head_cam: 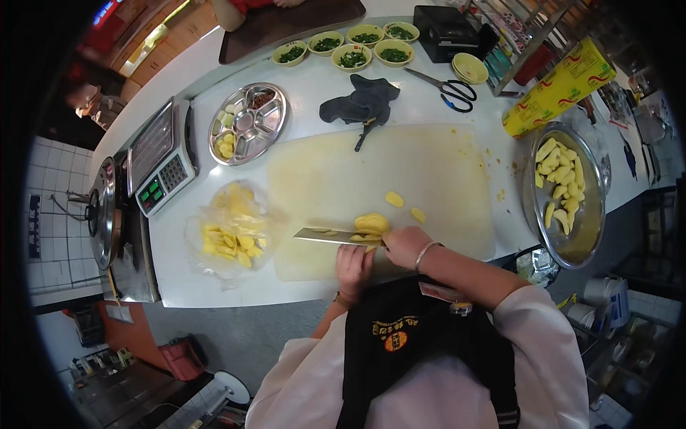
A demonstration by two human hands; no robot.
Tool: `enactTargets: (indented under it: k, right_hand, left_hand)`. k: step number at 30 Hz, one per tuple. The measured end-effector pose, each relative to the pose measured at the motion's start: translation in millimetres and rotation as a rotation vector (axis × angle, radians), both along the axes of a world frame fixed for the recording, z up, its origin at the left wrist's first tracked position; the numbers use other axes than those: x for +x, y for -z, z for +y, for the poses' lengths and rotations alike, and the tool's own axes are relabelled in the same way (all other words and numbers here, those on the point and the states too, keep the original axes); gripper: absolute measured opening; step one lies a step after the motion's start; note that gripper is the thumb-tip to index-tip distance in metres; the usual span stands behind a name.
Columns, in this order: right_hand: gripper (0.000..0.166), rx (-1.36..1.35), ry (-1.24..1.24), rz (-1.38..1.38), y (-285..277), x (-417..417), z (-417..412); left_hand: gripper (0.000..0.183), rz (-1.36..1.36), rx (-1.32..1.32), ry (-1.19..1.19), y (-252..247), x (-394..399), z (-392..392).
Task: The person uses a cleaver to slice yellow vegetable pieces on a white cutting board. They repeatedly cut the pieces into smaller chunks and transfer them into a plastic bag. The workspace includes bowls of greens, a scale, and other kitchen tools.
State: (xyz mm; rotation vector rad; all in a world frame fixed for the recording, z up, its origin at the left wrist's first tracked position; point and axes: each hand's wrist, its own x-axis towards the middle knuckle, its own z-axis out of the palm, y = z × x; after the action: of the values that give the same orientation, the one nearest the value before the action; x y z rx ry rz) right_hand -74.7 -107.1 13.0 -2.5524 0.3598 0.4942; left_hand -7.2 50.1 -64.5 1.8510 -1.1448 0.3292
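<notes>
My right hand (410, 246) grips the handle of a cleaver (321, 235), its blade pointing left above a pale plastic cutting board (332, 166). Below the blade my left hand (352, 268) has its fingers bent around a piece of peeled ginger (370, 248), mostly hidden by the cleaver and fingers. Thin slices cling to the blade's upper face. Just beyond it lies a small stack of ginger slices (372, 221). Two loose slices, one ginger slice (394, 199) farther off and another ginger slice (418, 215) nearer, rest on the board.
A clear plastic bag (220, 268) of ginger slices lies left, near a digital scale (166, 177). A steel bowl (589, 236) at right holds peeled ginger. Beyond the board are a divided steel tray (244, 142), dark cloth (359, 102), scissors (455, 91), a wrap roll (557, 88) and several bowls of chopped greens (351, 58).
</notes>
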Motion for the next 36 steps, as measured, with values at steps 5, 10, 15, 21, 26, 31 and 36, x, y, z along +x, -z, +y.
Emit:
enactTargets:
  k: [5,10,15,21,26,31,36]
  right_hand:
    - [0.021,0.075,0.088,-0.084,-19.7,-21.5,-10.5]
    - [0.019,-0.005,0.044,0.068,-61.0,-51.6,-15.4]
    - [0.018,-0.029,0.019,0.149,-71.2,-58.4,-15.5]
    - [0.019,-0.022,0.065,0.105,-15.5,-11.3,7.3]
    - [0.019,0.026,0.056,0.01,-1.5,-0.4,-1.2]
    - [0.019,0.063,0.089,-0.075,-31.0,-23.1,-1.2]
    - [0.018,0.027,0.082,0.055,-61.0,-52.1,-6.9]
  left_hand:
    - [0.03,-0.025,-0.005,-0.024,-9.2,0.4,-2.7]
    - [0.026,-0.043,0.012,-0.019,1.0,0.6,1.0]
    - [0.021,-0.027,0.018,-0.005,4.5,-0.6,3.8]
    - [0.025,-0.014,0.012,-0.019,12.2,-2.2,5.8]
    - [0.03,-0.003,0.0,-0.019,-4.5,1.4,-2.4]
    - [0.031,0.029,0.022,-0.006,7.2,-0.1,4.1]
    - [0.022,-0.033,0.008,-0.01,2.2,-0.2,0.3]
